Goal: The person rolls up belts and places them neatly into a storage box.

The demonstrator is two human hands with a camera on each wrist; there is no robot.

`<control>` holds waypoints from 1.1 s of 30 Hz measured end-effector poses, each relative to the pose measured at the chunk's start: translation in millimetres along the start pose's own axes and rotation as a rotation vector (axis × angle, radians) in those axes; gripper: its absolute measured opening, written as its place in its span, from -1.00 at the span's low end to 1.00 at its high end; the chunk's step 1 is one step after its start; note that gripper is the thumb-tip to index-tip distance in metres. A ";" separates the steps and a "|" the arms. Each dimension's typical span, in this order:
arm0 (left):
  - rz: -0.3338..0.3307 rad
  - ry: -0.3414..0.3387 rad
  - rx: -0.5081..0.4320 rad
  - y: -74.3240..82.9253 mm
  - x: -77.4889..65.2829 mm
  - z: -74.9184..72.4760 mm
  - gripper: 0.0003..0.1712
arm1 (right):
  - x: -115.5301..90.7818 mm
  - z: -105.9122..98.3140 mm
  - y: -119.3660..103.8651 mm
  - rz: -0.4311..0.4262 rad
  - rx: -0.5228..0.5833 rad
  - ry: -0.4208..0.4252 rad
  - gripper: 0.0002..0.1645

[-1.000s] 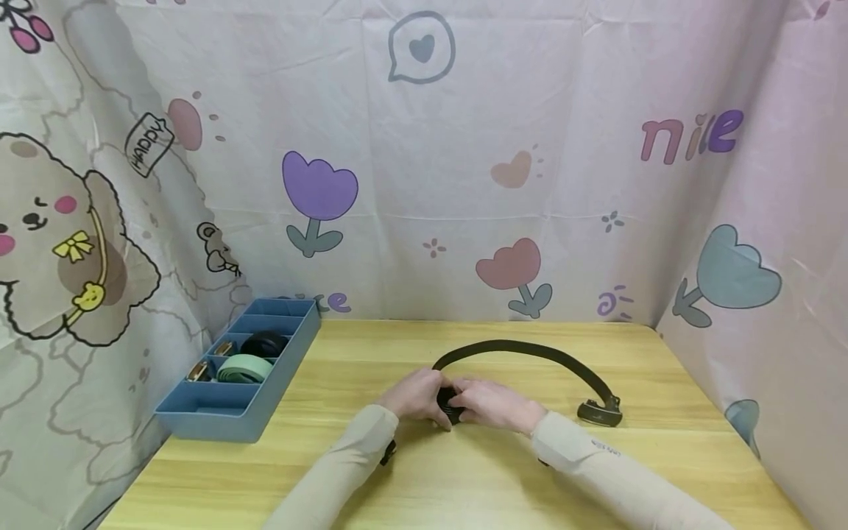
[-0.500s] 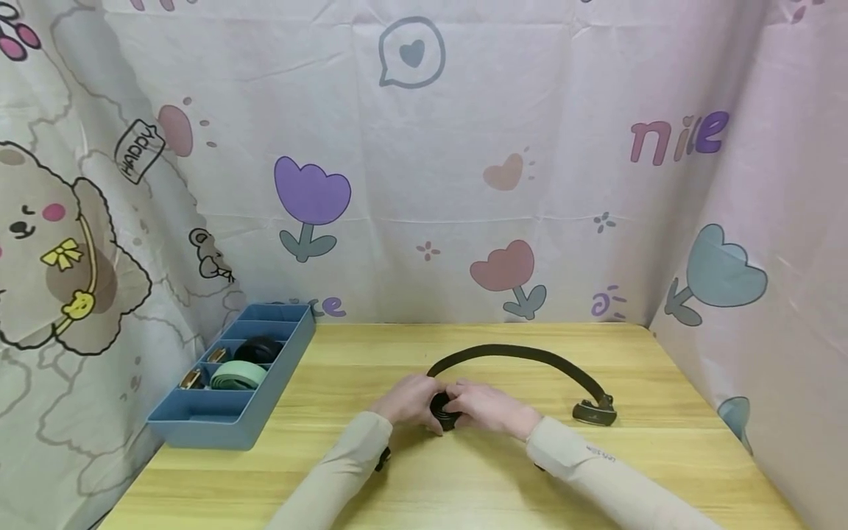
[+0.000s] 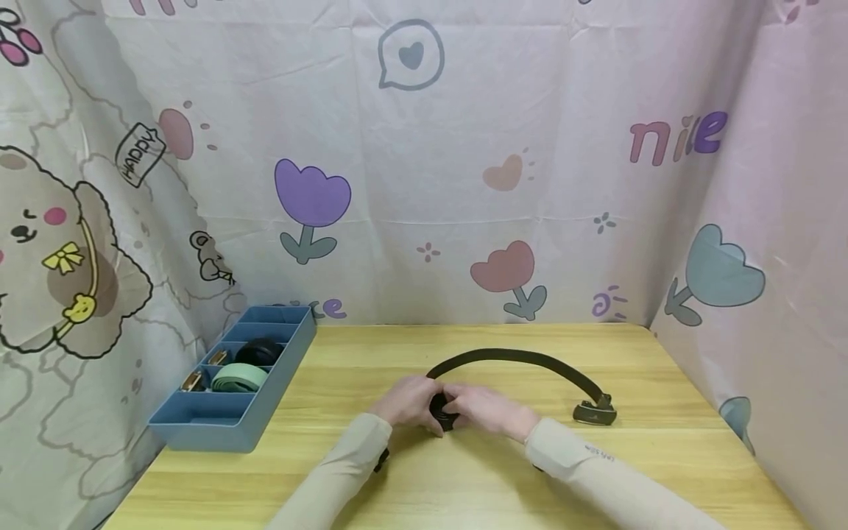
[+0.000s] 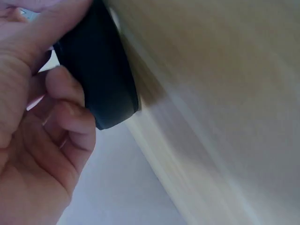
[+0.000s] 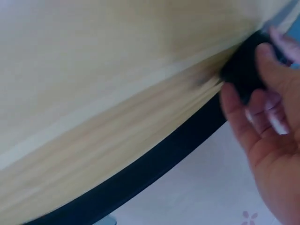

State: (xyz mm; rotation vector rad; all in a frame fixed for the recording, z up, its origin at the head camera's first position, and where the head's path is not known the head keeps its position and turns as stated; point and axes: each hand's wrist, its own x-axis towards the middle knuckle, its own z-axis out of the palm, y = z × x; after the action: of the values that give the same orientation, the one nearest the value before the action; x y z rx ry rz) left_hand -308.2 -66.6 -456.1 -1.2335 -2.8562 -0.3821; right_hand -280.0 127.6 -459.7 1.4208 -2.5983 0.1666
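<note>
A black belt is partly coiled on the table, its roll standing on edge between both hands. From the roll the loose strap arcs back and right to a metal buckle. The left hand holds the roll's left side; in the left wrist view its thumb and curled fingers are around the coil. On the other side the right hand grips the same roll, with the strap running away beneath its fingers in the right wrist view. The coil's centre is mostly hidden by fingers.
At the left of the wooden table stands a blue divided box. In it lie a rolled green belt, a rolled black belt and gold buckles. A printed curtain hangs behind and at both sides.
The view has shifted slightly. Both hands stay around the roll with only small finger movements; the strap's arc looks slightly flatter, and the buckle lies about where it was.
</note>
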 end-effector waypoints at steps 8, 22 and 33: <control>-0.024 0.020 0.019 0.7 5.0 -0.2 -0.49 | -2.9 -1.5 8.3 -0.033 -0.080 0.025 -0.75; -0.053 0.001 0.047 -2.4 6.5 2.1 -0.42 | -2.4 2.0 4.5 0.021 -0.103 0.056 -0.82; -0.057 0.053 0.040 1.0 4.6 3.6 -0.53 | 3.6 5.6 3.4 0.019 -0.107 0.123 -0.78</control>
State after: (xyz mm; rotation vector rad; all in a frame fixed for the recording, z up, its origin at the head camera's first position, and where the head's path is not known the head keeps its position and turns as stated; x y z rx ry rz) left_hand -310.4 -61.8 -458.9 -1.1205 -2.8443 -0.3518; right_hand -285.2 125.5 -464.5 1.3073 -2.4827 0.1124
